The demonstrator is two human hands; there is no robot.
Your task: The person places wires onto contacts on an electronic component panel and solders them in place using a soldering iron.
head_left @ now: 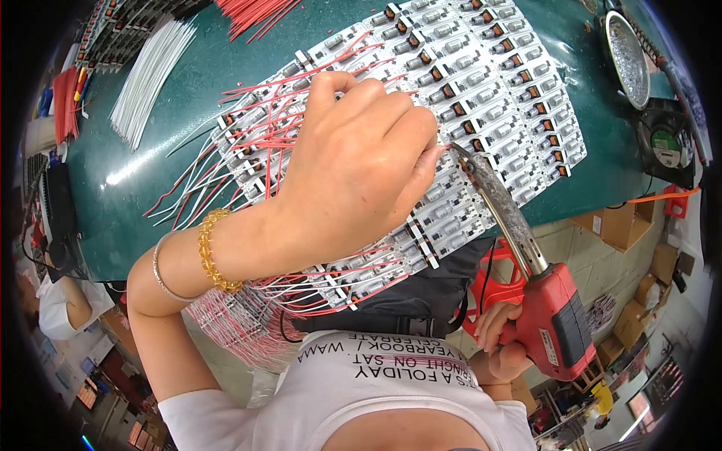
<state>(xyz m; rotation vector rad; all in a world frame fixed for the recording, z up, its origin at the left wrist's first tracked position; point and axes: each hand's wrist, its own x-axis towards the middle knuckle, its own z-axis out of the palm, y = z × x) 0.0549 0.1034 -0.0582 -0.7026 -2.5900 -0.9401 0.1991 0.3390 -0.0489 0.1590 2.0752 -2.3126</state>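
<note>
A broad panel of small white circuit boards (492, 116) with orange-and-black parts lies across the table edge. My left hand (365, 154) is over its middle, thumb and fingers pinched on a thin red wire (447, 146), mostly hidden by the fingers. My right hand (500, 346) grips a red and black soldering gun (558, 323) at the lower right. Its dark, crusted tip meets the panel right beside the left fingertips. Red and white wires (207, 180) hang off the panel's left side, fixed to boards there.
On the green table (113, 225) lie a bundle of white wires (150, 83) and red wires (256, 13). A round metal dish (628, 60) and a black fan (669, 143) stand at the right. Wired boards (244, 323) hang below the edge. Another person's arm (75, 304) shows far left.
</note>
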